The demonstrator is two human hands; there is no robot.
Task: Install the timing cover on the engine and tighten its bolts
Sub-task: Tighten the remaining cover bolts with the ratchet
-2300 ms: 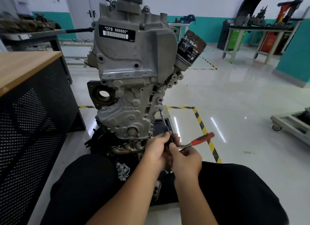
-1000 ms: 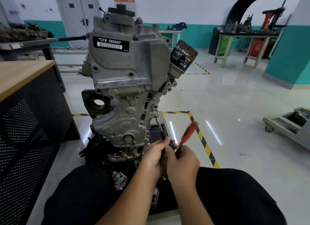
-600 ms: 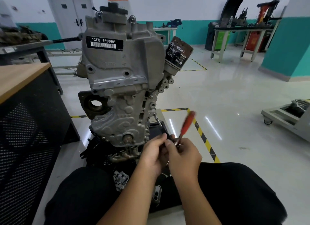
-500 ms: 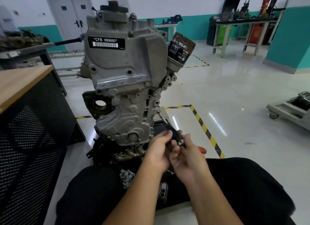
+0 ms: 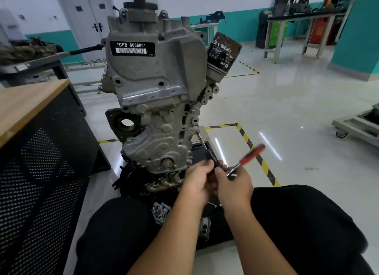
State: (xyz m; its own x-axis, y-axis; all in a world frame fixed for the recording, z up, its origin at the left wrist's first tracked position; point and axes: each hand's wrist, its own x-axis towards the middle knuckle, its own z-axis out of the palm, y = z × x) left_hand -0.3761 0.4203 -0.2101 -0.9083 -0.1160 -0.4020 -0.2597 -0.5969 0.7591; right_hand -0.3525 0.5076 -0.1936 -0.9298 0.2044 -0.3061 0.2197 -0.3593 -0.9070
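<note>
The grey engine stands upright before me, its cast timing cover seated on the lower front. A thin extension bar runs from a bolt on the cover's right edge down to a black socket piece between my hands. My left hand grips that black end. My right hand grips the head of a ratchet with a red handle, which points up and right and looks blurred.
A wooden-topped black mesh cabinet is close on my left. A black oil filter juts from the engine's upper right. A phone and a small metal part lie between my knees. Yellow-black floor tape and a low cart are to the right.
The red ratchet handle swung from pointing right, up to nearly vertical, out of sight behind my right hand, and now points up-right again. Both hands stayed on the tool below the cover.
</note>
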